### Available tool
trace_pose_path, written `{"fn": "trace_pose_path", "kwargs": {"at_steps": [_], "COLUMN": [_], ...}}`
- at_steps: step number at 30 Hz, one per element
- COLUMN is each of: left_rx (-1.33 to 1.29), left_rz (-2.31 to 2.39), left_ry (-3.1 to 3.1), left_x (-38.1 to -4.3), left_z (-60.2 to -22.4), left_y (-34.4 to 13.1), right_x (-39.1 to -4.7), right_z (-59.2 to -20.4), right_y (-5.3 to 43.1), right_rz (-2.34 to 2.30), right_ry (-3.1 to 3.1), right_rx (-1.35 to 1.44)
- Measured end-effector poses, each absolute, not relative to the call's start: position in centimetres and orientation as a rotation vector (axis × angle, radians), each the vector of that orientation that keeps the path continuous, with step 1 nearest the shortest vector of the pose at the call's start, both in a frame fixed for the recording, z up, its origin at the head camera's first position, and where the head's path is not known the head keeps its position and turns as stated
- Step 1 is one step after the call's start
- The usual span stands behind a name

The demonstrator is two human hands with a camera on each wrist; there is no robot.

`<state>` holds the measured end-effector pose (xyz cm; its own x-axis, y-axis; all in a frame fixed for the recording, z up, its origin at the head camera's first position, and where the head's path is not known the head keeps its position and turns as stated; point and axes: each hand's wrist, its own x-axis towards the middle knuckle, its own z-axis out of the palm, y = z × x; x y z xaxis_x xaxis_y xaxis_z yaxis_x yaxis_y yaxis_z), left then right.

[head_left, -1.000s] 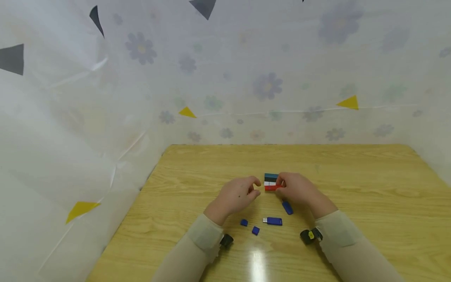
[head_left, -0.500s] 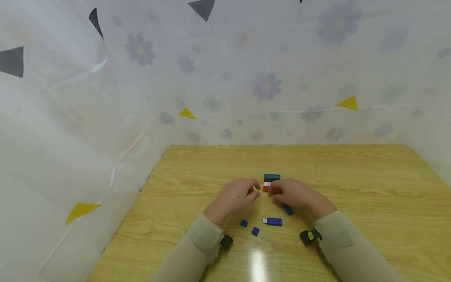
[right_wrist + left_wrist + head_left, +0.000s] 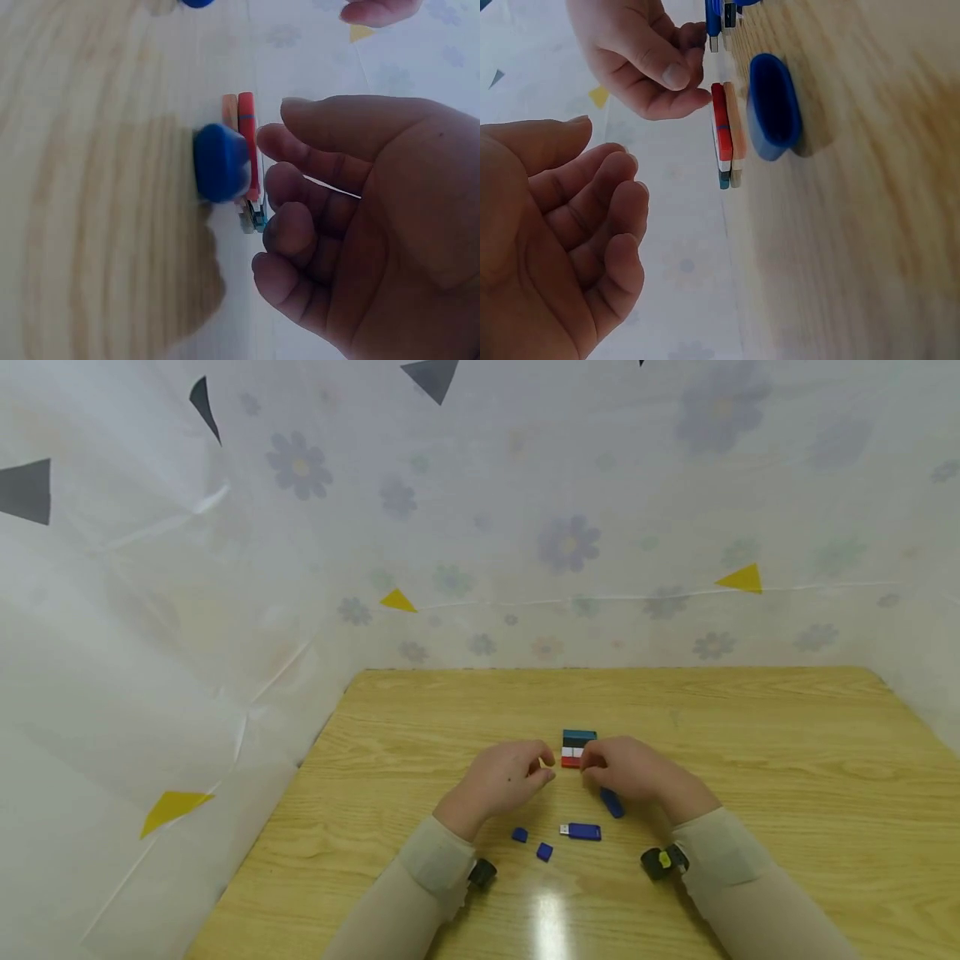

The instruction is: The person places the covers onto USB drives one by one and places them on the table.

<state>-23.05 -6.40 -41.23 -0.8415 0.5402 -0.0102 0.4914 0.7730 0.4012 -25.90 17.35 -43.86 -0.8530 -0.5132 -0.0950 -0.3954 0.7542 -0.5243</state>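
Head view shows the red piece (image 3: 570, 762) at the near edge of a small side-by-side row on the wood-grain table (image 3: 420, 718), a white piece (image 3: 569, 752), a dark piece (image 3: 573, 743) and a teal piece (image 3: 579, 735) lying beyond it, their long axes running left to right. The right hand (image 3: 632, 770) is the nearer one: its fingertips overlap the row's right end from above, though contact cannot be told, and the fingers bend loosely with nothing between them. Across the row, the left hand (image 3: 498, 778) faces its left end over a narrow gap, fingers likewise softly curved round nothing. Both forearms angle inward. Just below the right hand, partly covered by it, a blue stick (image 3: 612, 804) slants; nearer the person lies a bare-plugged USB stick (image 3: 584, 832), plug leftward, with two blue caps (image 3: 544, 852) to its left.
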Motion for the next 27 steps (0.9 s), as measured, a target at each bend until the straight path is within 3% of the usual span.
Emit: {"fn": "trace_pose_path", "kwargs": {"at_steps": [27], "left_rx": [0.694], "left_rz": [0.234], "left_ry": [2.544], "left_x": [-21.6], "left_z": [-41.2], "left_y": [-7.4], "right_x": [-25.8], "right_z": [-43.5], "right_y": [17.3], "right_rz": [-0.789], "right_ry": [2.752], "right_rx": [-0.651]}}
